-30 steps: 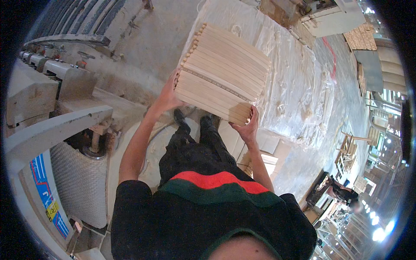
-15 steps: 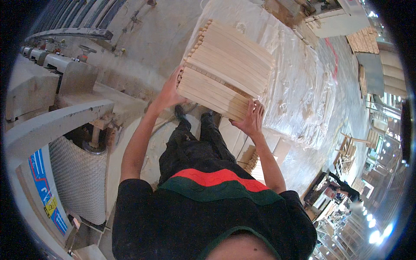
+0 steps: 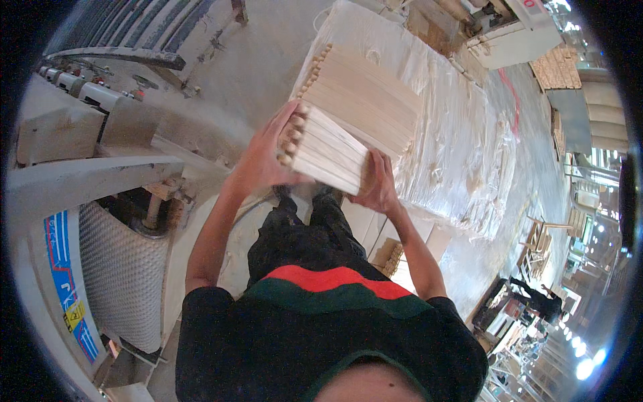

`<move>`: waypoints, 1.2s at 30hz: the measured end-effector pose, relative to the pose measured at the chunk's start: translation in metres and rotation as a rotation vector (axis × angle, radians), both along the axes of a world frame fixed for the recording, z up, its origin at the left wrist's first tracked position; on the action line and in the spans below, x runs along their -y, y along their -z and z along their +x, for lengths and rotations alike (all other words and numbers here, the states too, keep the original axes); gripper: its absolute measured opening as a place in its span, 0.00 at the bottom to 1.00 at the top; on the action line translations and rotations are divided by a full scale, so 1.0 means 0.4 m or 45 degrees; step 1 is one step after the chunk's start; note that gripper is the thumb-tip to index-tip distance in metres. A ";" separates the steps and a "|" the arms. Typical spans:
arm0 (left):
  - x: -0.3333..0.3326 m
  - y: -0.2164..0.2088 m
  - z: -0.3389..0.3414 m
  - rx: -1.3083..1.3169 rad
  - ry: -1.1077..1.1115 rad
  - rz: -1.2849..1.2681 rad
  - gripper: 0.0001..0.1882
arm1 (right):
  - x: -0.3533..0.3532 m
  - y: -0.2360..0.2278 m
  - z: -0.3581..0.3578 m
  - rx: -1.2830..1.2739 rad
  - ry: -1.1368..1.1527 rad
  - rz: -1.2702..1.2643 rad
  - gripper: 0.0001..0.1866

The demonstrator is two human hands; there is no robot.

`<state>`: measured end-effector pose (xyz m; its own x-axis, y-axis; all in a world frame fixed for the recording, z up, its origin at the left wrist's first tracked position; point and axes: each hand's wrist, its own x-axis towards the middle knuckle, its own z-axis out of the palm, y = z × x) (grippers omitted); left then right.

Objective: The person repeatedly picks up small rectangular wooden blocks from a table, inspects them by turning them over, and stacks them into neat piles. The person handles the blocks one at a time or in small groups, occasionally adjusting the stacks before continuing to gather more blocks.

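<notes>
Between my two hands is a row of pale wooden slats [image 3: 327, 153], pressed side by side, their rounded ends showing at the left. My left hand [image 3: 266, 151] is wrapped round the left ends. At the opposite end, my right hand [image 3: 379, 182] grips the row, fingers over the top. Just beyond lies a larger layer of similar slats [image 3: 365, 90], on a pile covered in clear plastic film [image 3: 462, 147]. The held row is tilted and overlaps the near edge of that layer; whether they touch I cannot tell.
At my left stands a machine with a textured roller [image 3: 127, 275] and a grey frame [image 3: 87, 184]. A dark slatted rack [image 3: 127, 33] is at the far left. More wood pieces [image 3: 395, 261] lie beside my right forearm. Another person [image 3: 539, 301] is far off at the right.
The row of slats has come away from the larger layer, tipped and turned so its rounded left ends show more. My left hand has shifted round those ends; both hands stay on the row.
</notes>
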<state>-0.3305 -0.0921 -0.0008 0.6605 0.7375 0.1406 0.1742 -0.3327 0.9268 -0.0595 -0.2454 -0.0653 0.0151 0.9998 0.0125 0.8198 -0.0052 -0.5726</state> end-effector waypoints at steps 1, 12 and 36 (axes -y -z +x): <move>0.031 -0.066 0.007 0.330 -0.016 -0.060 0.67 | 0.016 -0.023 -0.011 -0.119 -0.027 0.101 0.67; 0.144 -0.243 0.074 0.682 -0.025 0.075 0.62 | -0.095 -0.221 -0.205 -0.781 -0.276 0.551 0.69; 0.582 -0.200 -0.289 0.727 -0.855 0.046 0.53 | -0.009 -0.158 -0.573 -1.090 -1.348 0.586 0.57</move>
<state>-0.4463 -0.3249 0.0792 -0.0892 0.9333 0.3478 -0.1431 -0.3576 0.9228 -0.2888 -0.2418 -0.0022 -0.5514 0.4552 0.6991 -0.2697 0.6958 -0.6657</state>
